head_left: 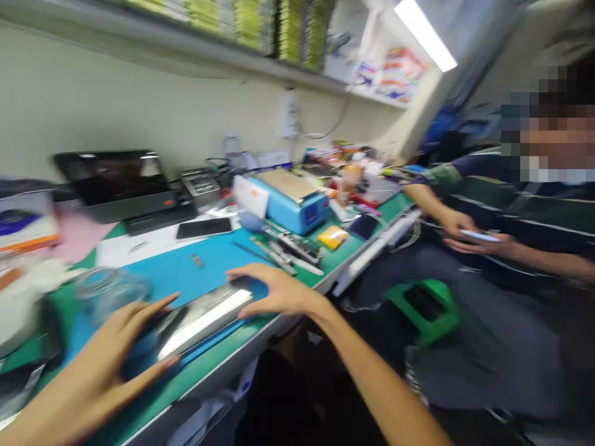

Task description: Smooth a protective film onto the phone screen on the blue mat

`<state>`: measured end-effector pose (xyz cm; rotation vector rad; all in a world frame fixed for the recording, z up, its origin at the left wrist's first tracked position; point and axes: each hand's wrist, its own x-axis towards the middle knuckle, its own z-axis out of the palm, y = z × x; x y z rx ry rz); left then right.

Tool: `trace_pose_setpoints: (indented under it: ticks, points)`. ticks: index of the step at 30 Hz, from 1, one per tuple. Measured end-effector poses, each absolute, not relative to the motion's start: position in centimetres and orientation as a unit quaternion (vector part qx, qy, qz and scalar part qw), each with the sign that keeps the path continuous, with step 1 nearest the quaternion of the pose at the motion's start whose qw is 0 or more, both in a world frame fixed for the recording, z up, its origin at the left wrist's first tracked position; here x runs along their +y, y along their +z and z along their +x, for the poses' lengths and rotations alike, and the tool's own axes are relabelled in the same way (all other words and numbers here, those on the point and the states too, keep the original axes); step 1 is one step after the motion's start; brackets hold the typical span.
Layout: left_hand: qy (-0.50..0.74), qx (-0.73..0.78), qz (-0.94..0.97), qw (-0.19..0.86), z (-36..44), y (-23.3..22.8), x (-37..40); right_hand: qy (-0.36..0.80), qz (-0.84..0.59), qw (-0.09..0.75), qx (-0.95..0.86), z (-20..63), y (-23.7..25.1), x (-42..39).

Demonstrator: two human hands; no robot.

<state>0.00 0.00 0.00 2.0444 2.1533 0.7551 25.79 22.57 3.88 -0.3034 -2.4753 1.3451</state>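
A flat, glossy slab, likely a tablet or large phone (204,317), lies on a blue work mat (186,272) near the front edge of a green-topped bench (334,257). The picture is smeared with motion, so we cannot tell exactly what the device is.

Our left hand (109,365) rests at its near end, fingers spread and loose, touching rather than gripping. Our right hand (274,291) lies flat over its far end, fingers extended, pressing on it and not closed around anything.

Because the slab sits close to the bench edge and neither hand truly grips it, we judge that a push or a turn of the body could slide it off toward the floor. A clear glass jar (111,291) stands just beside our left hand; a sideways sweep could knock it over.

Farther along the mat lie slim tools (283,254), a dark phone (204,228), a blue heating plate (292,207) and a yellow cloth (333,236). A laptop (116,179) stands against the wall.

To the right, another person sits close by, holding a small device (478,236) in both hands; an elbow could bump them.
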Motion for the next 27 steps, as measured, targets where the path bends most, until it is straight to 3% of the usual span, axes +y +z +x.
trace_pose_setpoints:
  ticks: [11,27]
  points:
    - [0.224,0.718,0.629,0.195,0.0,3.4,-0.8,0.455,-0.175,0.116,-0.866,25.4,4.7,22.7]
    - [0.249,0.729,0.614,0.171,-0.1,2.6,-1.4,0.463,-0.186,0.108,-0.860,25.1,4.9,23.2]
